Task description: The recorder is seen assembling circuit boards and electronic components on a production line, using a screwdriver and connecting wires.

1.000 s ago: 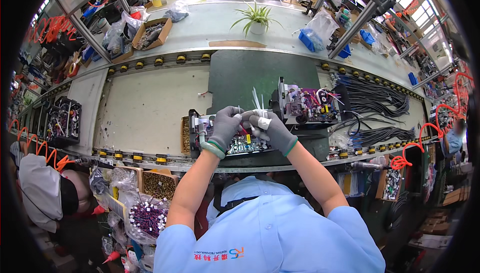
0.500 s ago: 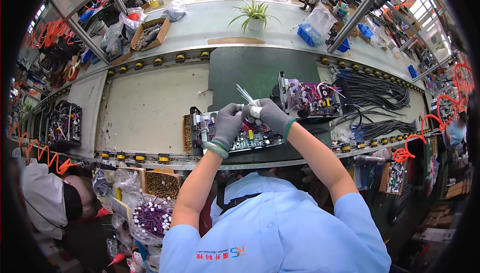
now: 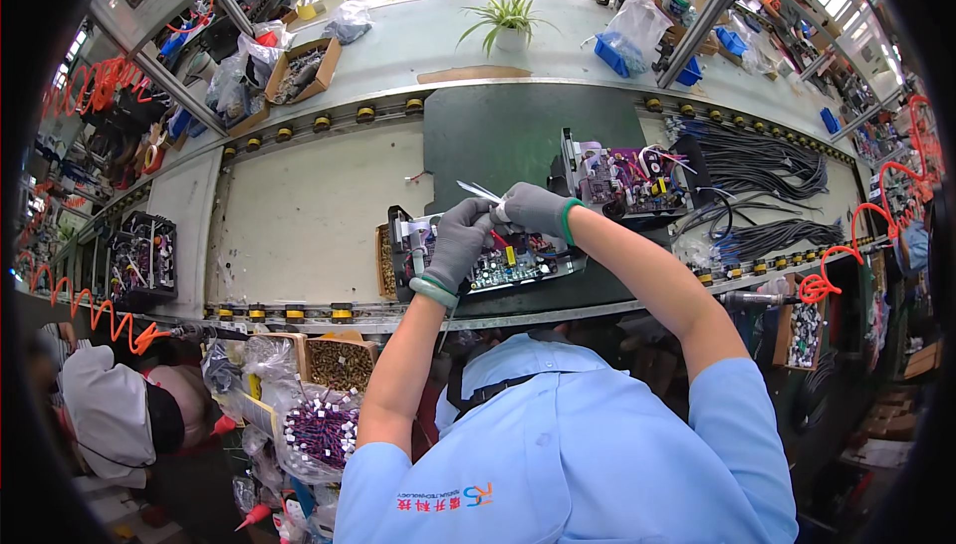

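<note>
Both my hands wear grey gloves and meet above a circuit board in an open metal chassis (image 3: 513, 270). My right hand (image 3: 538, 211) is closed round a small bundle of thin white strips (image 3: 480, 191), which look like cable ties and poke out toward the far left. Pressed against it, my left hand (image 3: 458, 247) has its fingers pinched together; whatever is between them is hidden. Just to the right and farther back, a second open chassis with a purple board and wires (image 3: 637, 177) rests on the green mat (image 3: 518, 131).
Bundles of black cables (image 3: 767, 170) lie at the right. Another wired unit (image 3: 144, 255) stands at the left. Bins of brass-coloured parts (image 3: 339, 363) and small connector wires (image 3: 321, 434) sit near the front edge. Farther back is a potted plant (image 3: 503, 18).
The white strips have swung lower and more to the left. My hands stay together over the board, and the whole view has shifted slightly.
</note>
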A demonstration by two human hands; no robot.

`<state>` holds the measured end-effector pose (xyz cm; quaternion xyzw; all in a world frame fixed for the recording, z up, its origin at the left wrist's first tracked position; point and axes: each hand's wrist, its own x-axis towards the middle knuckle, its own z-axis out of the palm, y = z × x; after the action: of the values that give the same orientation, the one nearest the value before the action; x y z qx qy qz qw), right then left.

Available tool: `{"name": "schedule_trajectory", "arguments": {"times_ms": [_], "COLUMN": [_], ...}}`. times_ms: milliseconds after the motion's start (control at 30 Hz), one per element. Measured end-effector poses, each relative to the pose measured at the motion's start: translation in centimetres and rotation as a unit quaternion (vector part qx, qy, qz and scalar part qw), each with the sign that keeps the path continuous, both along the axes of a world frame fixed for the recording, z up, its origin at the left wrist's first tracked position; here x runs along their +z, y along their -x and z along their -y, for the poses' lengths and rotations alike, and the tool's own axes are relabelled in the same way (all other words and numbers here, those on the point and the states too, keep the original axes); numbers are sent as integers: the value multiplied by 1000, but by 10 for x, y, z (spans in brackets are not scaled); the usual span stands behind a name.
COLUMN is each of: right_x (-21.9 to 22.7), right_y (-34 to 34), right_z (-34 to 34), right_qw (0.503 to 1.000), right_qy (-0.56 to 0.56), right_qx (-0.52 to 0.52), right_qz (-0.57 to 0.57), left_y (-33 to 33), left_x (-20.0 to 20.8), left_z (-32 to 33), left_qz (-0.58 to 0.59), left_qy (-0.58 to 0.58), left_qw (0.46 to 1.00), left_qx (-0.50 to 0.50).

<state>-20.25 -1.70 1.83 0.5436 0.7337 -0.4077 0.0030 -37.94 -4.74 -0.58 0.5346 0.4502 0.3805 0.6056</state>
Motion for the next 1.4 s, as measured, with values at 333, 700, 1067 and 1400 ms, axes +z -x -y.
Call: {"name": "schedule_trajectory", "arguments": {"times_ms": [333, 700, 1067, 1400], "right_x": [38, 39, 58, 41], "right_y": [6, 6, -15, -10], "right_z": [30, 78, 143, 190], "right_qw": [952, 852, 807, 753], "right_qy": [-302, 63, 80, 170], "right_qx": [-14, -250, -346, -397], "right_qz": [49, -456, -471, -495], "left_y": [-3, -9, -20, -29], "left_x": [13, 4, 90, 60], "left_z": [3, -12, 60, 71], "left_qz": [-29, -286, 70, 39], "left_qy": [50, -43, 53, 129], "left_qw": [998, 957, 990, 975], "left_qx": [-3, -23, -107, -174]}}
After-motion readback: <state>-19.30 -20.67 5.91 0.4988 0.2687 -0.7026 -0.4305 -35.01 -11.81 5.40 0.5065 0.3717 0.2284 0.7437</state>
